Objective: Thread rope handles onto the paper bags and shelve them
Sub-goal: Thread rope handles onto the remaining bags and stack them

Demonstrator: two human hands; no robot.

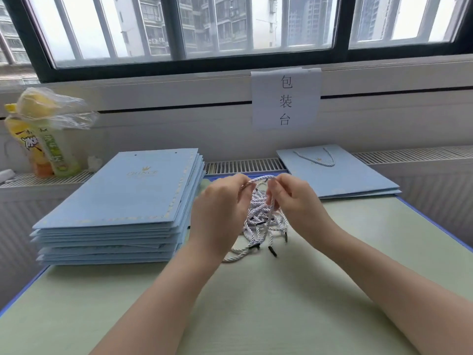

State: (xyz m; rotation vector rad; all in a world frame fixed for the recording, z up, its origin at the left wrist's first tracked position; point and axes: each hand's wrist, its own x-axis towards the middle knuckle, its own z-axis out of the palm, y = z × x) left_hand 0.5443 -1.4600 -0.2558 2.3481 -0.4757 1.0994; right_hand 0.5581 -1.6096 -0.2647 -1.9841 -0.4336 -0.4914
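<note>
**Two hands lift one rope from the pile**

Both hands are raised above the middle of the pale green tabletop [256, 303], close together but not touching. The left hand [220, 211] and the right hand [297, 201] each pinch the same white twisted rope [261, 178], which arches between them at fingertip height. One end of it hangs down from the right hand towards the pile.

Below and between the hands lies the rope pile [263, 221], a tangle of white ropes with black tips. How many ropes it holds cannot be counted; at least three black tips show at its near edge.

To the left sits one stack [122, 198] of flat light-blue paper bags, roughly ten deep, though the edges blur together. The top bag shows two punched holes near its far edge and no rope.

At the far right lies a small stack of finished bags [340, 175], two or three by their edges. The top one has one rope handle [321, 158] looped through it.

On the ledge at far left stand two drink bottles [43, 149], with a clear plastic bag [56, 108] draped over their tops. One paper sign [285, 98] with three characters hangs below the window [194, 29].
</note>
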